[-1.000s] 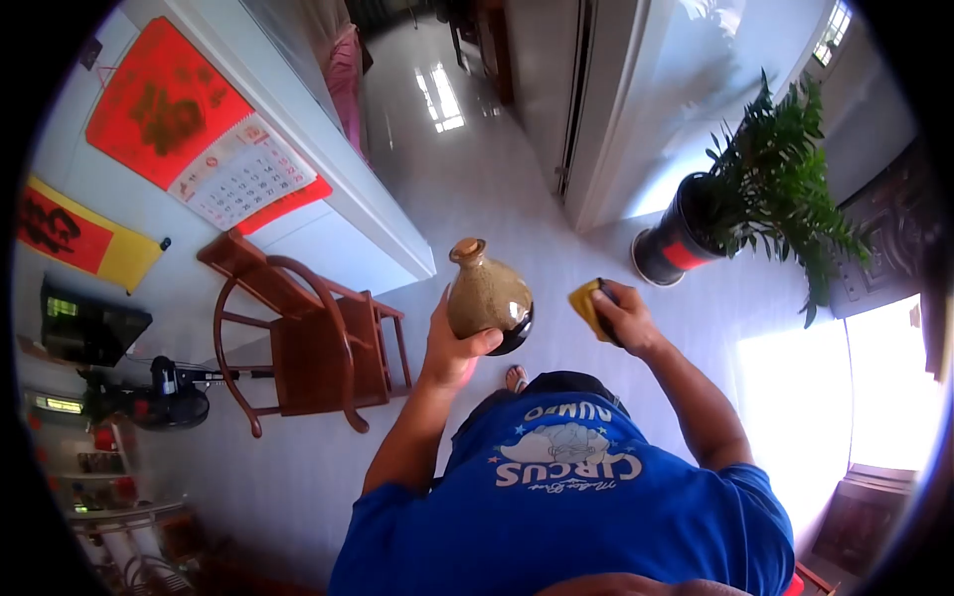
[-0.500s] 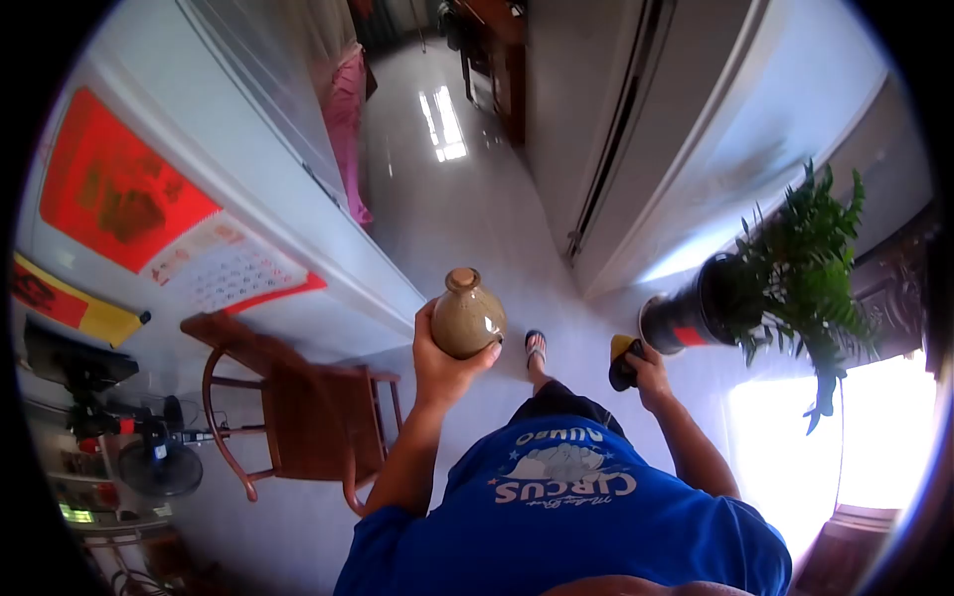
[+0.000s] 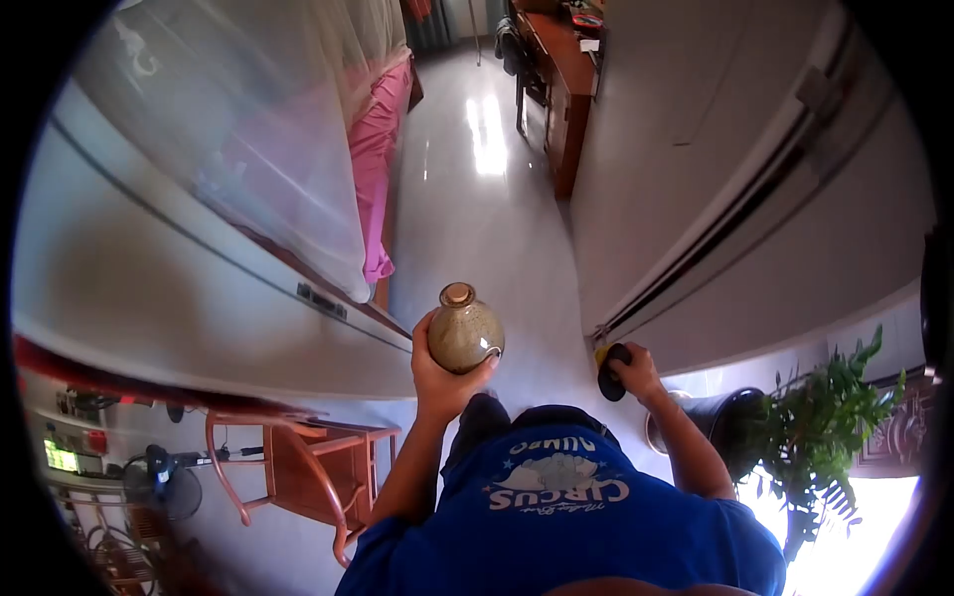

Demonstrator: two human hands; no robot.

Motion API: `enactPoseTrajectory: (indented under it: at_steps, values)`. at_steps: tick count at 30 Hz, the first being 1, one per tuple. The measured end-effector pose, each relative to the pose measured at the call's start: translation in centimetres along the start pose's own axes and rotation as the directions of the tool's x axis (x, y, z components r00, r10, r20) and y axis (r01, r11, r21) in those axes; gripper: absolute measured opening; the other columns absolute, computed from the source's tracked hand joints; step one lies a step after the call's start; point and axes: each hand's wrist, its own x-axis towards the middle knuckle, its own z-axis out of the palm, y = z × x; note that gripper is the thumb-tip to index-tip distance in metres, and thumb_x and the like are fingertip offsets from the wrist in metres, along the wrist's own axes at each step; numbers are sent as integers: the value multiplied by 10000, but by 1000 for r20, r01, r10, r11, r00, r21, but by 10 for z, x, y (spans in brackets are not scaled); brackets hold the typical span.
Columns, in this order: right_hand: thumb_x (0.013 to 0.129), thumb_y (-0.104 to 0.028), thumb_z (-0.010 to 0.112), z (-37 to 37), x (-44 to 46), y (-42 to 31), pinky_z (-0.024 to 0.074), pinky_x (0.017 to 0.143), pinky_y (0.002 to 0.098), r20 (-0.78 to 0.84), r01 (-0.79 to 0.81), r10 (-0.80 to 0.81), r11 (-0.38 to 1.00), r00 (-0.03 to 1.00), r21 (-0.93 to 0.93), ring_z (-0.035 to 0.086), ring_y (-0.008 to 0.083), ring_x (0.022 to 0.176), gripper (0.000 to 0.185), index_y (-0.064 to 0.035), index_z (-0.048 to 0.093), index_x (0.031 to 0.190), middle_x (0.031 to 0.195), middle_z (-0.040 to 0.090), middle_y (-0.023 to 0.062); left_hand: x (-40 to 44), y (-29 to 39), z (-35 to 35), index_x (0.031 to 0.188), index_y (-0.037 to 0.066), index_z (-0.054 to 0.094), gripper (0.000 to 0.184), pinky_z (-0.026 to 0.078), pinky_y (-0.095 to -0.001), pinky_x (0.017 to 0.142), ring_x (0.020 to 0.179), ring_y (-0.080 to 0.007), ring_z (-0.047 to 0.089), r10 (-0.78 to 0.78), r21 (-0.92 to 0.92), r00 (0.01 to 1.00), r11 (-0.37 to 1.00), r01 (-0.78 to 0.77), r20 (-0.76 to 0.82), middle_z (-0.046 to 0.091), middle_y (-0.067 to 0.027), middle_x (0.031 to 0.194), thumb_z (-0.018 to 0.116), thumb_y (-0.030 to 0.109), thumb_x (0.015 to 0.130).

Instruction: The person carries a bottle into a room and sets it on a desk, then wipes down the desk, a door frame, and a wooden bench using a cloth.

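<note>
A rounded, greenish-brown glazed ceramic bottle (image 3: 464,335) with a cork stopper (image 3: 457,294) is held upright in front of my body. My left hand (image 3: 443,389) wraps round its lower side, with the thumb along the near edge. To the right, my right hand (image 3: 638,374) is closed round a small black-and-yellow object (image 3: 612,379); its black part faces me and its exact kind is unclear. The right hand is beside the door frame, well apart from the bottle.
A doorway surrounds me, with tiled floor (image 3: 467,214) ahead. Left stands a bed with pink cloth (image 3: 375,169) under a sheer net (image 3: 288,119); a wooden desk (image 3: 566,99) stands ahead right. Behind are a wooden chair (image 3: 310,472), a fan (image 3: 159,482) and a potted plant (image 3: 820,422).
I have moved forward into the doorway; the chair, plant and wall calendar have slid back or out of view. Both hands keep hold of the same things.
</note>
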Motion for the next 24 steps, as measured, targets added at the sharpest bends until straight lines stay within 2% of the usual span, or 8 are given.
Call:
enactPoseTrajectory:
  at_steps: [2, 5, 8, 12, 16, 18, 21, 24]
  values:
    - [791, -147, 762, -1, 35, -29, 556, 696, 363, 23, 13, -12, 999, 1000, -38, 682, 202, 739, 277, 24, 708, 1001, 818, 715, 157, 30, -26, 4, 1384, -10, 410, 904, 515, -396, 1007, 1167, -258, 617, 0, 9, 1000, 1000, 0, -31, 578, -160, 1261, 928, 123, 656]
    - [788, -147, 774, 13, 92, -42, 553, 693, 368, 45, -91, 90, 995, 995, 32, 677, 200, 727, 267, 26, 707, 980, 821, 715, 162, 78, -60, 4, 1384, -8, 419, 878, 518, -391, 1003, 1161, -253, 635, -52, 56, 998, 997, 54, -33, 599, -149, 1264, 909, 75, 660]
    - [789, -204, 772, 23, 155, -48, 557, 714, 367, 60, 49, -48, 998, 997, -25, 704, 230, 755, 295, 23, 704, 963, 805, 712, 169, 140, -93, 8, 1362, 1, 438, 841, 519, -390, 999, 1144, -247, 641, -73, 19, 997, 997, 73, -20, 605, -145, 1246, 907, 76, 668]
    - [873, -201, 717, 23, 233, -58, 554, 660, 361, 4, 18, -18, 996, 1000, -82, 683, 204, 700, 246, 21, 699, 980, 775, 700, 127, 235, -102, 25, 1342, -3, 431, 827, 524, -386, 981, 1130, -241, 631, -163, -15, 987, 986, 163, 8, 605, -149, 1223, 911, 82, 674]
    - [969, -220, 629, 11, 312, -99, 537, 545, 340, 34, -114, 110, 983, 993, 147, 645, 175, 589, 260, 31, 691, 991, 751, 684, 106, 344, -108, 35, 1343, 8, 438, 840, 528, -382, 969, 1128, -251, 633, -102, 121, 992, 988, 93, 68, 610, -149, 1220, 925, 97, 664]
    - [1003, -236, 593, 14, 337, -117, 524, 499, 329, 13, -147, 147, 963, 989, 228, 627, 160, 549, 288, 35, 691, 999, 741, 676, 99, 383, -118, 34, 1343, 12, 441, 845, 523, -383, 974, 1132, -251, 624, -86, 74, 992, 994, 79, 89, 599, -142, 1226, 931, 111, 662]
    - [1021, -263, 577, 22, 380, -139, 518, 501, 328, -24, -229, 242, 943, 970, 242, 624, 158, 550, 342, 60, 689, 996, 719, 669, 90, 447, -117, 41, 1341, 15, 442, 846, 521, -384, 976, 1128, -243, 619, -77, 86, 992, 994, 69, 97, 585, -137, 1223, 935, 120, 661]
    - [1023, -275, 574, 33, 434, -139, 522, 519, 329, -53, -267, 298, 910, 953, 317, 626, 158, 558, 362, 64, 697, 982, 709, 667, 90, 505, -136, 50, 1358, 26, 447, 862, 518, -393, 1010, 1139, -240, 630, -73, 23, 990, 997, 71, 121, 605, -122, 1227, 929, 59, 645]
